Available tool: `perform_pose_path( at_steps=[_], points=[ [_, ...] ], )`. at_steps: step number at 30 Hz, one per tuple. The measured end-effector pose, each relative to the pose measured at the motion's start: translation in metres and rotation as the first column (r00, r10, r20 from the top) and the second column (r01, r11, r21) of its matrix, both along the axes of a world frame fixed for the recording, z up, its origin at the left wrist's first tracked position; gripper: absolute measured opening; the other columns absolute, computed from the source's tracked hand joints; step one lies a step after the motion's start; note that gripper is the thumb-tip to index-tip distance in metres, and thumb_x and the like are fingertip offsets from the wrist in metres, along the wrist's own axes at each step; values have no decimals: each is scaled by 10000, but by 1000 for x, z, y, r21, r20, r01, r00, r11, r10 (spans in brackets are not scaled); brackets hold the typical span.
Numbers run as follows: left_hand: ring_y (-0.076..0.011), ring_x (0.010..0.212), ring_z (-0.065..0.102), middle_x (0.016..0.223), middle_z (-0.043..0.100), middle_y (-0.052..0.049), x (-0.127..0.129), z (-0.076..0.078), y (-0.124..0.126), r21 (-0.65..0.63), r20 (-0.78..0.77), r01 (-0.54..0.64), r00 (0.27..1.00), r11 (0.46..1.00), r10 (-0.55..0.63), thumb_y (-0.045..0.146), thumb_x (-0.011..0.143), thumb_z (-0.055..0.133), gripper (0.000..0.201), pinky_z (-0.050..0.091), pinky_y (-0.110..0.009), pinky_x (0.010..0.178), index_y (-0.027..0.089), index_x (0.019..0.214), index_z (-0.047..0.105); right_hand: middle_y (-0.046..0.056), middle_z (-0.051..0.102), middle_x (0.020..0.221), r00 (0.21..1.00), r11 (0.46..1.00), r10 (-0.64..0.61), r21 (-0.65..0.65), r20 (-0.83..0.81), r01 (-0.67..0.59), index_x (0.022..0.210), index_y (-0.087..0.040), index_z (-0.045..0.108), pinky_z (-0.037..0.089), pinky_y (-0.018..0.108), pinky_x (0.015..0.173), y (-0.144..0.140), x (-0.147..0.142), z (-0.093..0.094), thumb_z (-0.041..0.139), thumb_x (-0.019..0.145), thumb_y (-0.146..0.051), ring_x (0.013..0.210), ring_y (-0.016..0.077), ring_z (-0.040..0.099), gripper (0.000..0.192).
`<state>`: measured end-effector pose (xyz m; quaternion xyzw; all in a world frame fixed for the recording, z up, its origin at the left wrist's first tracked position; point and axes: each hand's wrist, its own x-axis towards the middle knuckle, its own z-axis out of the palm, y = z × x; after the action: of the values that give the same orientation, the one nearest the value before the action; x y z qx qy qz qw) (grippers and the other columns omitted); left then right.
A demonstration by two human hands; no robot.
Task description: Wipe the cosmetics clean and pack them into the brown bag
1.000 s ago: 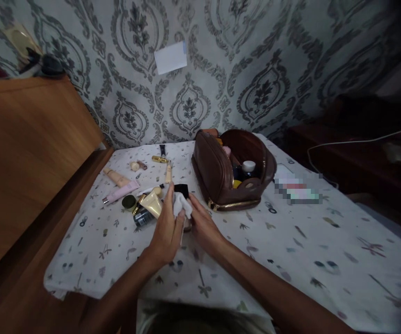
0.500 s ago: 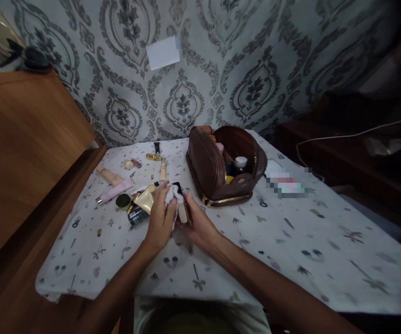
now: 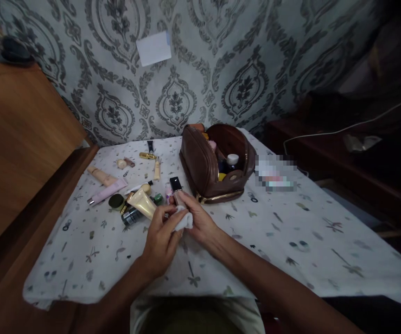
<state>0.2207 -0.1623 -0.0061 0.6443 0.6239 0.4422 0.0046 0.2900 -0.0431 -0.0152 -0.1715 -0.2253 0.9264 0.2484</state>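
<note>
The right hand (image 3: 200, 221) held a small cosmetic bottle with a black cap (image 3: 176, 188), its fingers clamped around the lower body. The bottle stood a little tilted, its long axis pointing up and away from the person, cap toward the wall. The left hand (image 3: 161, 236) pressed a white tissue (image 3: 182, 220) against the bottle's lower part, its fingers closed on the tissue, so the tissue lay between both hands and touched the bottle from the near-left side. Both hands were equally close to the bottle.

All this was just above the counter (image 3: 290, 232), covered with a white patterned cloth. Left of the hands lay a gold tube (image 3: 141, 202), a pink tube (image 3: 105, 191) and other small cosmetics. Behind stood an open brown toiletry bag (image 3: 207, 167), near patterned wallpaper (image 3: 221, 69). The room was dim.
</note>
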Motion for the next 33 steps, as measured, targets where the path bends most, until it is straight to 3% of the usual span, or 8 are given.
perform_pose_path(
  at_steps=[3,5,12,16,21,28,33],
  points=[
    [-241,1098,569,1168,552,-97,-1,4,2,13,9,-1,1000,1000,1,166,940,487,378,487,-392,952,258,1295,581,1,688,708,996,996,83,-43,20,-82,789,-165,668,528,248,606,2,0,-3,792,742,-410,620,131,626,278],
    [-233,1073,582,1131,573,-94,-5,10,7,15,23,-38,999,999,38,176,945,483,324,484,-386,946,232,1246,588,11,701,729,997,996,74,-60,23,-72,802,-166,676,534,264,617,1,-1,-6,771,767,-384,652,150,641,241],
    [-208,976,578,1025,608,-54,-32,34,25,61,101,-240,967,969,233,243,932,531,193,463,-325,858,205,1111,590,3,717,807,1000,1000,24,21,-8,-24,896,-192,705,527,275,680,-10,-2,-4,802,738,-360,732,157,643,250],
    [-213,940,583,1001,610,-41,-42,35,29,49,143,-300,946,953,290,338,929,545,250,447,-321,818,201,1128,607,3,711,771,999,999,39,13,-14,-39,844,-175,706,514,240,615,-12,0,0,855,672,-367,643,128,613,298],
    [-211,963,583,1037,614,-42,-43,22,27,13,147,-267,954,964,263,385,932,540,304,446,-314,819,200,1165,601,-40,713,790,997,996,-69,-51,-46,67,972,-203,702,507,194,603,-7,-4,2,918,570,-302,656,98,623,468],
    [-200,970,582,1026,588,-44,-26,10,19,4,6,-123,992,992,123,247,946,506,225,475,-317,853,210,1143,607,-62,685,701,992,991,-122,-56,-26,121,810,-200,653,464,181,535,0,-6,-2,882,643,-309,577,85,589,304],
    [-190,1009,587,1079,561,-72,-11,3,7,-32,-34,-53,998,998,52,151,943,489,289,493,-309,885,196,1202,610,-45,692,697,993,991,-114,-70,-17,113,808,-186,650,486,207,548,3,-4,-2,882,637,-383,587,106,609,349]
  ],
)
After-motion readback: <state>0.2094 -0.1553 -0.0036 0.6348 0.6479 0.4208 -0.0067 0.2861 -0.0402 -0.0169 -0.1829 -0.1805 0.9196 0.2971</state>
